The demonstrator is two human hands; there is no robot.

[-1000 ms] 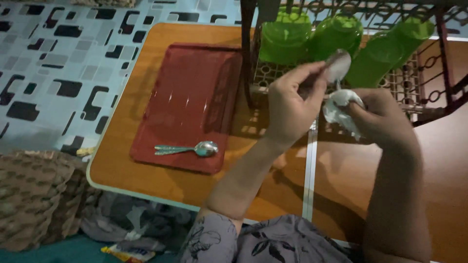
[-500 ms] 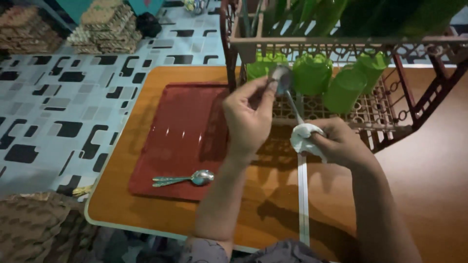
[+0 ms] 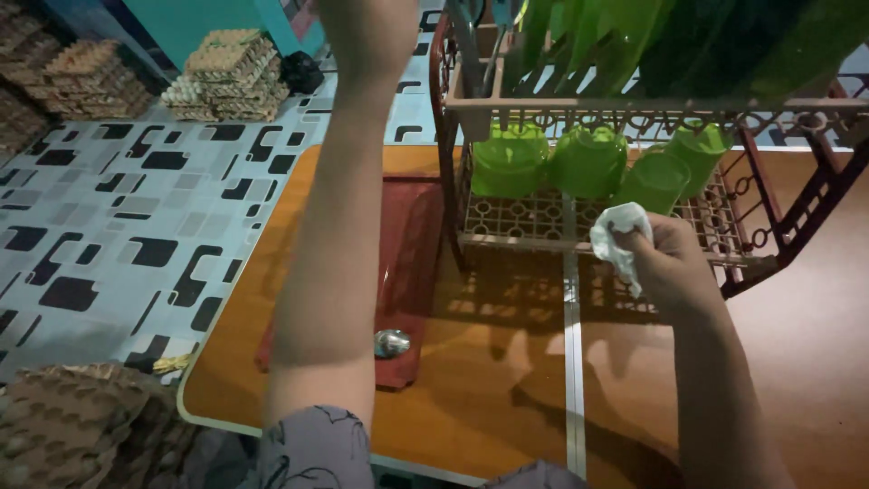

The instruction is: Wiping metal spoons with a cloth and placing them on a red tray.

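Note:
My left arm reaches straight up; my left hand (image 3: 367,32) is cut off by the top edge, next to the upper tier of a dark red dish rack (image 3: 634,101). Whether it holds anything is hidden. My right hand (image 3: 665,263) is closed around a crumpled white cloth (image 3: 617,237), in front of the rack's lower shelf. Three green plastic cups (image 3: 588,161) stand upside down on that shelf. A red tray (image 3: 412,240) lies on the wooden table (image 3: 489,398), mostly behind my left arm. The bowl of a metal spoon (image 3: 391,342) shows on the tray.
Green plates stand in the rack's upper tier (image 3: 688,41). Stacks of egg cartons (image 3: 231,77) sit on the patterned floor (image 3: 118,226) at the back left, and more cartons (image 3: 72,417) at the near left. A pale seam (image 3: 571,362) runs down the tabletop.
My left hand has lifted from chest height, where it held a spoon by the bowl, up past the top edge. The spoon it held is out of sight. My right hand keeps the cloth.

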